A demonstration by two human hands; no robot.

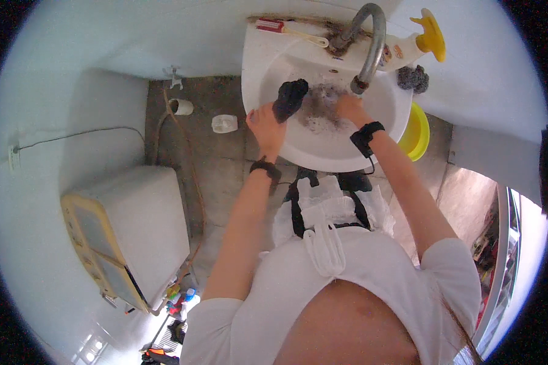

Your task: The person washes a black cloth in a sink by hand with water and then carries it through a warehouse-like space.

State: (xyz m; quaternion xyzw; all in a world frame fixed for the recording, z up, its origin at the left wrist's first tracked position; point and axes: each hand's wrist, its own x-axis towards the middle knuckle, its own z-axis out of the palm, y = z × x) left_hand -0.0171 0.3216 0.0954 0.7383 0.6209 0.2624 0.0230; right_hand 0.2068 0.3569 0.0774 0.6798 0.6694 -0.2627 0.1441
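Note:
The white washbasin has dark, murky residue spread over the bottom of its bowl. By the bowl's left rim, my left hand is closed on a black, crumpled, cloth-like bundle that leans up over the bowl. My right hand reaches down into the bowl beside the residue, below the spout of the curved metal faucet. Its fingers are partly hidden and blurred, so I cannot tell what they hold. Each wrist wears a black band.
A red-and-white brush lies on the basin's back ledge. At its right stands a white spray bottle with a yellow head, near a grey scouring pad. A yellow basin is below right; a white washing machine stands left, beside a hose.

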